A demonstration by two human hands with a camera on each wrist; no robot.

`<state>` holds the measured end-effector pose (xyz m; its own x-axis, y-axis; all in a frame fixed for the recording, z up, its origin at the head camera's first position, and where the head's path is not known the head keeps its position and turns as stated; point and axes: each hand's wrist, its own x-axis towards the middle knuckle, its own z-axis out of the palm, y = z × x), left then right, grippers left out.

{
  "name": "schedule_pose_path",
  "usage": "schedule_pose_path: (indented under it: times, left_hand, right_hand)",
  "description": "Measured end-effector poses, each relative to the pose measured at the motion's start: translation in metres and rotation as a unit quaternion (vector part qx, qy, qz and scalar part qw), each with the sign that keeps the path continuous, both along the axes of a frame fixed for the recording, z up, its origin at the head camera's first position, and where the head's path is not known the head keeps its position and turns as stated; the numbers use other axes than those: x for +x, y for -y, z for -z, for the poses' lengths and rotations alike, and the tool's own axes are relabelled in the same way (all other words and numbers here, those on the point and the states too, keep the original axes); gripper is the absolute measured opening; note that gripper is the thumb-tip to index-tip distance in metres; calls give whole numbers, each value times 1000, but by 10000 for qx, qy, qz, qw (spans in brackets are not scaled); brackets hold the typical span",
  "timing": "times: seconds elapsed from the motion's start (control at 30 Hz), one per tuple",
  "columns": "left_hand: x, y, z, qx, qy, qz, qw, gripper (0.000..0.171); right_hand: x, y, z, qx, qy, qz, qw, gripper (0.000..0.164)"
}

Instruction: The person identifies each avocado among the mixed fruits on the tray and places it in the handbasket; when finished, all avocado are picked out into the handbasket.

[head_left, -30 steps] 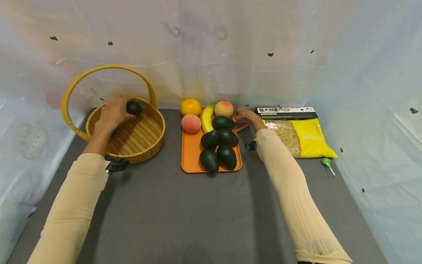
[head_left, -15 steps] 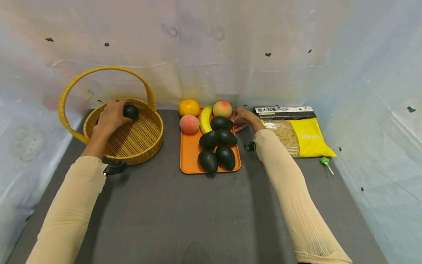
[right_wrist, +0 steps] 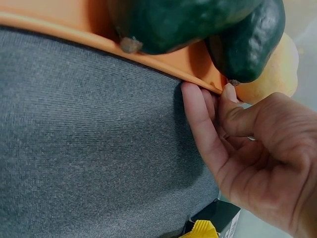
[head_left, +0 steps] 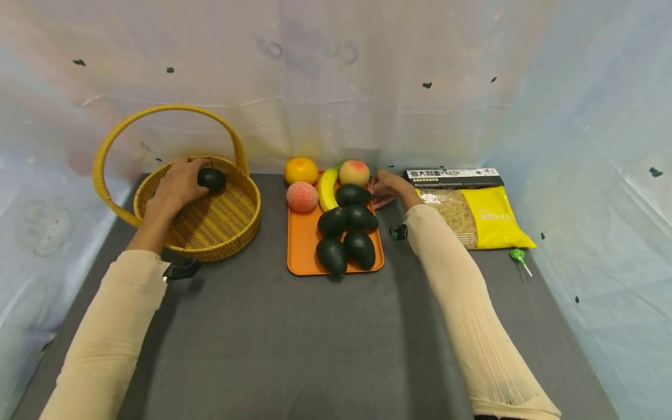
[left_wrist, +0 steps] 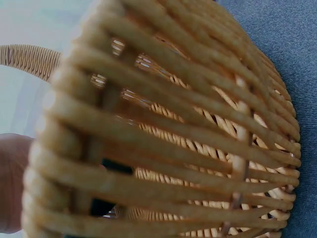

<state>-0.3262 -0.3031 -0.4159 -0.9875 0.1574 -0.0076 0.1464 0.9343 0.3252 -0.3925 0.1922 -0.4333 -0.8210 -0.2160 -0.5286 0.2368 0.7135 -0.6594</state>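
Inside the yellow wicker basket (head_left: 226, 242), my left hand (head_left: 175, 189) holds a dark green avocado (head_left: 212, 181), its fingers over the far side. The basket's weave (left_wrist: 163, 139) fills the left wrist view, with dark green bits showing through the gaps. My right hand (head_left: 387, 188) pinches the right rim of an orange tray (head_left: 301, 245) between thumb and fingers, beside the avocados (right_wrist: 173, 22). On the tray lie several avocados (head_left: 359, 249), a banana (head_left: 328, 189), a pale peach (head_left: 354, 174), a pink peach (head_left: 302, 196) and an orange (head_left: 301, 170).
Right of the tray sit a black pasta box (head_left: 454, 178) and a yellow pasta bag (head_left: 493, 219). A green lollipop (head_left: 517, 255) lies nearer on the grey table (head_left: 294, 338). Hanging sheets enclose the back and sides; the basket's tall handle (head_left: 173, 108) arches over it.
The avocado in my left hand sits a little lower in the basket than before. My right hand keeps its place at the tray's rim. The head view has shifted slightly.
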Motion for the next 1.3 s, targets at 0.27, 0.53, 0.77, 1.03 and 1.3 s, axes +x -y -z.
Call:
schedule_pose_path:
  times: [0.27,0.53,0.77,1.03,1.3]
  left_hand:
    - [-2,-4,-2,-212,164,227,9994,72]
    - [6,-11,-7,-294,156,273,9991,72]
    - [18,-29,-22,-98,-461,420,9980,66]
    - [45,-49,-40,276,-1094,438,9926,53]
    - [75,-68,-59,-23,-1283,551,9902,41]
  right_hand:
    - [0,1,-1,4,-36,13,10000,6]
    - [2,1,0,-31,-69,-60,10000,7]
    - [1,-1,2,2,-129,-69,9999,5]
    - [-2,0,5,-19,63,-42,10000,6]
    - [-1,0,4,2,-57,-20,10000,5]
